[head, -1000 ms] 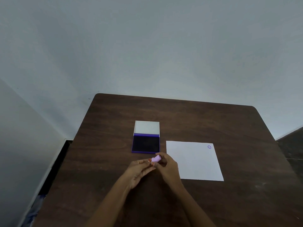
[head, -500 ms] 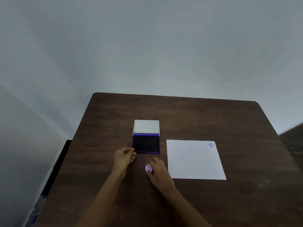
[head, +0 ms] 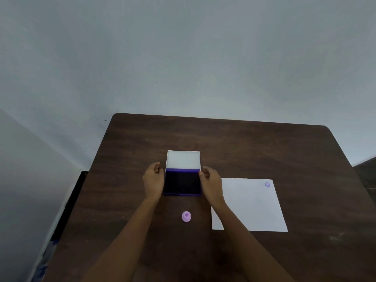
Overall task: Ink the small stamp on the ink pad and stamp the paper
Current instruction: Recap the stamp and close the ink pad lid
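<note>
The small pink stamp [head: 186,216] stands by itself on the dark wooden table [head: 264,147], nearer to me than the ink pad. The ink pad [head: 182,182] lies with its dark inked face up and its white lid [head: 183,159] tipped back behind it. My left hand [head: 154,179] is against the pad's left side and my right hand [head: 211,183] against its right side, both with curled fingers near the hinge. The white paper [head: 250,204] lies to the right and carries one purple stamp mark [head: 267,184] near its far right corner.
The table's far edge meets a pale wall [head: 183,58]. Its left edge drops to a dark floor gap [head: 67,210]. My right forearm crosses the paper's near left corner.
My right hand set the stamp down on the table and let go. Both hands then moved forward to the two sides of the ink pad.
</note>
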### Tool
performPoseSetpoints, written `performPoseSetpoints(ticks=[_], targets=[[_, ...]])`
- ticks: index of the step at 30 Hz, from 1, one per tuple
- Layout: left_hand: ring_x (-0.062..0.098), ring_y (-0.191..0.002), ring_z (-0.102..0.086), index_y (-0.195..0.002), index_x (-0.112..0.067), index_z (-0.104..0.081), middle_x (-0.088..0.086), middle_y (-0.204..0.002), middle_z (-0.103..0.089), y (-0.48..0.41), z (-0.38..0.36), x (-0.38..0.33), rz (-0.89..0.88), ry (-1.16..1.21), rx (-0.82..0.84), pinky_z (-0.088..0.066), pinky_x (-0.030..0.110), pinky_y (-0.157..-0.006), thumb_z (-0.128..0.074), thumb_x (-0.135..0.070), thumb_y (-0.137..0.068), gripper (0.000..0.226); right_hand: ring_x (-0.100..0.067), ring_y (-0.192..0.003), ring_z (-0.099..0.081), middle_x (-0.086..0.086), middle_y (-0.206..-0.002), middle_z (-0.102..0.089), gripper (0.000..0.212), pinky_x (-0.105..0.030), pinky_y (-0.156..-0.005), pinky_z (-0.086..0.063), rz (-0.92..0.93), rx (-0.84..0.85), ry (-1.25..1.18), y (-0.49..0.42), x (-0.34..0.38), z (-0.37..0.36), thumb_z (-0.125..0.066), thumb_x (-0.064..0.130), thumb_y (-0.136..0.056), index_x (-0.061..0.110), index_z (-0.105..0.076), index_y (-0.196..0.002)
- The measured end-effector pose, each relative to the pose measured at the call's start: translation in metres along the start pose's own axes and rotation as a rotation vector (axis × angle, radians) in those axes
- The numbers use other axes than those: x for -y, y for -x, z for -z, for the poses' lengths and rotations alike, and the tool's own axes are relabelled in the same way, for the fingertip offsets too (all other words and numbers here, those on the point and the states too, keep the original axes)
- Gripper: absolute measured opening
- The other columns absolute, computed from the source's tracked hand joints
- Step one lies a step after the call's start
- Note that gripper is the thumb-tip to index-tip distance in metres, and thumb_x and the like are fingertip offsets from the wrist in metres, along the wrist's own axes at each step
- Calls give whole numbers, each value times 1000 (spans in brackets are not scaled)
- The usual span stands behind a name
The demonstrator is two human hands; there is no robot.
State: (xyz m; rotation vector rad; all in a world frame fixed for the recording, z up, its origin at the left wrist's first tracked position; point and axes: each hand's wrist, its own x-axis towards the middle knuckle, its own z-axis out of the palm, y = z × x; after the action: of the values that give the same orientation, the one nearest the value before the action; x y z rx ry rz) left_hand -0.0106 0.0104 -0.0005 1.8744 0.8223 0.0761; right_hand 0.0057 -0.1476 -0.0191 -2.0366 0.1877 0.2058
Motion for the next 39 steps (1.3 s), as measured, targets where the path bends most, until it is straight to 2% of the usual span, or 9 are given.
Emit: performPoseSetpoints(ticks=[4,8,11,17,21,29,33,36,39], targets=[[27,-120,-50,-126,-4,-47,17,-131,-53,-15,-12,-7,-30,-59,59,-40,39,-103,-46,-4,-91,36,-24,-115,-51,-14,-128,-54,32,-36,-97,-45,-72,24,-53,-26,12,-10,-45,17,-94,7,-46,-124],[27,-120,-49,-122,-4,-51,16,-131,-53,-25,-21,-11,-19,-76,81,-40,37,-102,-41,-6,-93,31,-17,-102,-53,-13,-123,-58,26,-35,-91,-47,-86,-12,-102,-36,14,-19,-45,15,-93,8,-51,-117],[27,-120,-48,-122,-6,-50,15,-131,-53,-31,-24,-12,29,-43,66,-41,39,-101,-41,-7,-93,31,-21,-113,-51,-12,-130,-53,33,-38,-97,-46,-187,-20,-174,-43,15,-20,-47,17,-93,8,-46,-125],[24,-117,-50,-126,-6,-47,13,-130,-54,-39,-18,-14,89,68,85,-41,33,-97,-46,-7,-92,35,-14,-102,-50,-10,-131,-52,36,-31,-87,-47,-268,48,-320,-51,21,-11,-47,18,-93,9,-43,-128],[24,-115,-51,-123,-11,-51,11,-127,-57,-34,-10,-18,46,46,89,-45,41,-99,-48,-13,-91,32,-20,-110,-53,-13,-130,-50,34,-37,-95,-49,-182,46,-263,-49,25,-6,-49,23,-92,11,-48,-123],[19,-96,-59,-95,-20,-61,5,-104,-65,2,7,-12,-11,170,48,-51,35,-84,-57,-37,-86,20,-9,-95,-48,-10,-118,-56,24,-19,-77,-42,27,-36,-117,-14,20,3,-50,27,-91,12,-56,-109],[6,-79,-59,-92,-14,-65,3,-94,-67,22,11,-3,-45,199,6,-44,14,-67,-66,-25,-80,16,-10,-86,-55,-13,-106,-63,14,-2,-67,-44,109,-46,-86,8,12,10,-58,15,-87,8,-63,-98],[11,-82,-62,-96,-7,-65,12,-98,-69,35,14,7,-44,170,28,-47,22,-74,-69,-9,-78,19,-14,-85,-59,-15,-102,-65,14,5,-65,-40,144,-41,-25,20,3,13,-63,8,-82,5,-66,-96],[17,-90,-62,-103,1,-63,19,-107,-68,43,17,14,-75,97,62,-46,27,-84,-67,0,-77,27,-13,-87,-59,-14,-106,-65,21,-3,-72,-42,149,2,70,28,-4,12,-66,5,-80,3,-65,-100]])
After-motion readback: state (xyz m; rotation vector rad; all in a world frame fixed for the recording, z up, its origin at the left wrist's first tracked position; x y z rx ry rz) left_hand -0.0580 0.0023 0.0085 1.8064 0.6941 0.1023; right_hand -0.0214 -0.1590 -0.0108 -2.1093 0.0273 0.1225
